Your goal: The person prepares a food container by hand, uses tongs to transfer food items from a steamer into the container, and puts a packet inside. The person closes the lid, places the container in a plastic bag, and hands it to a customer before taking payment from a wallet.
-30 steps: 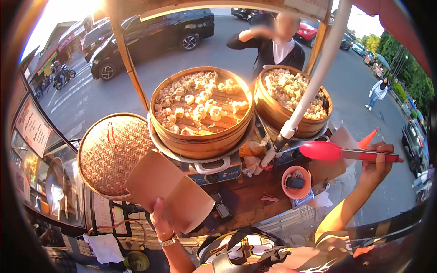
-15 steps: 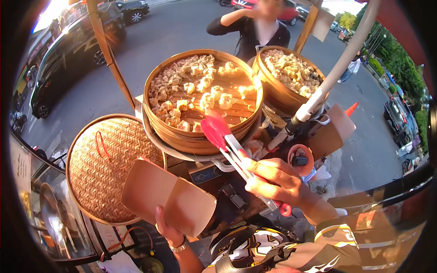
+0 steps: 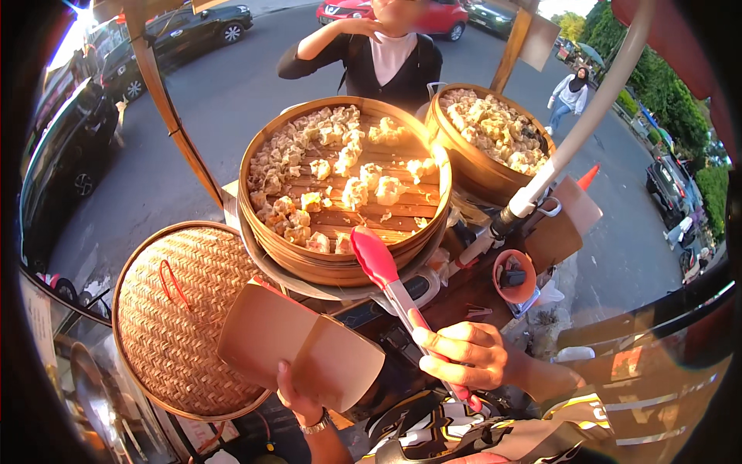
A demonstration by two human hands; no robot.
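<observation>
My left hand holds an open brown paper food box from below, its thumb over the edge. Nothing shows inside the box. In my right hand is a pair of tongs with red tips, which look pressed together. The tips reach the near rim of a round bamboo steamer. Pale dumplings crowd that steamer's left side, while a few stand apart on its slatted base. I cannot see anything between the tong tips.
A second steamer full of dumplings stands at the back right. A woven bamboo lid with a red loop lies at the left. A pinkish-orange container sits at the right, near a pale pole. A person stands across the stall.
The tongs have come down and back from over the dumplings to the steamer's near rim. The box has shifted slightly right and down. The person opposite appears further left as the view turned.
</observation>
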